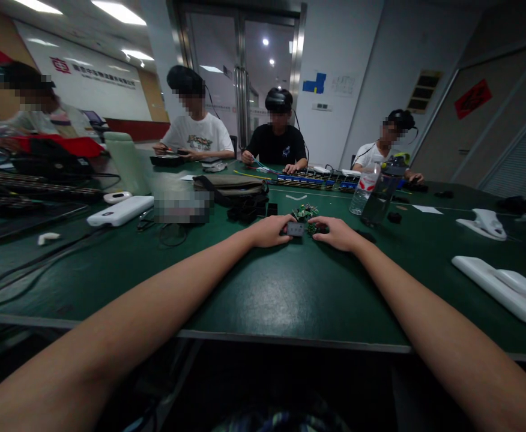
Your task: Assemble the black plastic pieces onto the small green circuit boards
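Out over the green table, my left hand (271,231) is closed around a small grey rectangular box (295,229), with a bit of red showing by the fingers. Just right of it, my right hand (338,234) curls its fingers and thumb around something dark, mostly hidden by the hand. Small green pieces (311,228), like bits of circuit board, lie at its fingertips. Right behind both hands sits a small heap of green parts (305,212). Several black open holders (247,211) stand beyond my left hand.
A grey-brown bag (231,187) lies left of the heap. White power banks (121,211) rest left and right (501,288). A clear bottle (364,191) and a dark bottle (382,192) stand at right. Several people work across the green table (263,294).
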`<state>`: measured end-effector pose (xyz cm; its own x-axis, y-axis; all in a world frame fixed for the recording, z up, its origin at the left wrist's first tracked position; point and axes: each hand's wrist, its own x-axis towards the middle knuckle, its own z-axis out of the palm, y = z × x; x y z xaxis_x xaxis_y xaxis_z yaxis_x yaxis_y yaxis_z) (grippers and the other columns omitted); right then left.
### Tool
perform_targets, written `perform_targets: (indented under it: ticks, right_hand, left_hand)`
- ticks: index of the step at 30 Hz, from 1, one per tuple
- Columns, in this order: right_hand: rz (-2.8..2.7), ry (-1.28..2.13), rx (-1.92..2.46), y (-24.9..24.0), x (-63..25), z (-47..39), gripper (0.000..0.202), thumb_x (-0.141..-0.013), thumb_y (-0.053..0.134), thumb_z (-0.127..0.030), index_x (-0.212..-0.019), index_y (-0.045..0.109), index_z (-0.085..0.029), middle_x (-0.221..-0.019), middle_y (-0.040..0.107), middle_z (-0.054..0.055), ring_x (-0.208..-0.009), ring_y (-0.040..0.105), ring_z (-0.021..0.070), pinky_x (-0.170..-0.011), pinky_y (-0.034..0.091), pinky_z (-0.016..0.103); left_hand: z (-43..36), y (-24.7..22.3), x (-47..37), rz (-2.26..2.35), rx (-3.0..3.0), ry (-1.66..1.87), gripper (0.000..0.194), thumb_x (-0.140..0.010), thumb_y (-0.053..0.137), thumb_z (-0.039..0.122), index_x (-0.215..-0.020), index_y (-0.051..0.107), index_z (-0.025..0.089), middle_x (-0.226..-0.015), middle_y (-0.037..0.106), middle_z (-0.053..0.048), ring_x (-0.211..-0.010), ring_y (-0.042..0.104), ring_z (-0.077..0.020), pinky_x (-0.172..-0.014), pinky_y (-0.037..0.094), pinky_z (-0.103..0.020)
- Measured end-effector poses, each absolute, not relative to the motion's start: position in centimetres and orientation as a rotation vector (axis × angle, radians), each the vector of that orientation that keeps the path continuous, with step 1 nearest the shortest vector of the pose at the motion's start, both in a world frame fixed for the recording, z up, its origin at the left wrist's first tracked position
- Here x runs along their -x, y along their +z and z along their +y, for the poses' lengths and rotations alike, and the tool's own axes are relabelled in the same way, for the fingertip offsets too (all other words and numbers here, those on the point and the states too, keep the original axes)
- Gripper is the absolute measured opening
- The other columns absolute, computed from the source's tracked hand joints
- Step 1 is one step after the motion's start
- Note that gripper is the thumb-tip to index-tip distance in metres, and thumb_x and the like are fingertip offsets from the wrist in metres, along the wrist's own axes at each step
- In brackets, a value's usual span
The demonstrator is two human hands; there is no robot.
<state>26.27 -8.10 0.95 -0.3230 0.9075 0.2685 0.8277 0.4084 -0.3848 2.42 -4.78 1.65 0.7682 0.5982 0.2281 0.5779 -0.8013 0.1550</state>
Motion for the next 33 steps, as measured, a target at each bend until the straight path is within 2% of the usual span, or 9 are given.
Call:
perform_targets:
  ticks: [3, 11, 19, 33]
  right_hand:
    - [-2.222, 0.247, 1.486, 0.84, -26.24, -7.94, 0.042, -0.078, 0.071, -0.018, -0.119, 0.066, -0.022, -0.104, 0.071, 0.006, -0.096, 0.066, 0.0199, -0.091, 0.049, 0.035]
    - [-2.15, 0.26, 1.478, 0.71, -26.42, -7.81, 0.035, -0.074, 0.072, -0.015, -0.108, 0.067, -0.021, -0.096, 0.07, 0.004, -0.091, 0.066, 0.0181, -0.085, 0.049, 0.032]
    - [-2.13, 0.235, 1.497, 0.89, -26.48, -7.82, 0.029, -0.074, 0.068, -0.008, -0.101, 0.067, -0.019, -0.077, 0.065, -0.001, -0.073, 0.06, 0.0128, -0.072, 0.045, 0.024]
    - [-2.082, 0.231, 1.424, 1.05, -26.56, -7.75, 0.025, -0.071, 0.068, -0.011, -0.095, 0.067, -0.018, -0.073, 0.066, -0.003, -0.067, 0.057, 0.0108, -0.067, 0.042, 0.022]
  left_hand:
    - [-4.61, 1.48, -2.36, 0.929, -2.894, 0.42, 0.043, -0.081, 0.059, 0.029, -0.122, 0.052, 0.017, -0.108, 0.067, -0.009, -0.093, 0.065, -0.0225, -0.081, 0.048, -0.03]
    - [-4.16, 1.09, -2.31, 0.851, -2.947, 0.476, 0.047, -0.082, 0.059, 0.03, -0.127, 0.052, 0.018, -0.12, 0.064, -0.01, -0.11, 0.061, -0.0249, -0.096, 0.046, -0.035]
    - [-4.43, 1.24, -2.37, 0.879, -2.951, 0.484, 0.046, -0.082, 0.059, 0.029, -0.126, 0.054, 0.018, -0.119, 0.064, -0.01, -0.109, 0.062, -0.0242, -0.095, 0.047, -0.035]
    - [-4.23, 1.14, -2.28, 0.864, -2.954, 0.49, 0.044, -0.082, 0.059, 0.029, -0.124, 0.055, 0.019, -0.117, 0.065, -0.009, -0.107, 0.062, -0.0235, -0.094, 0.047, -0.033]
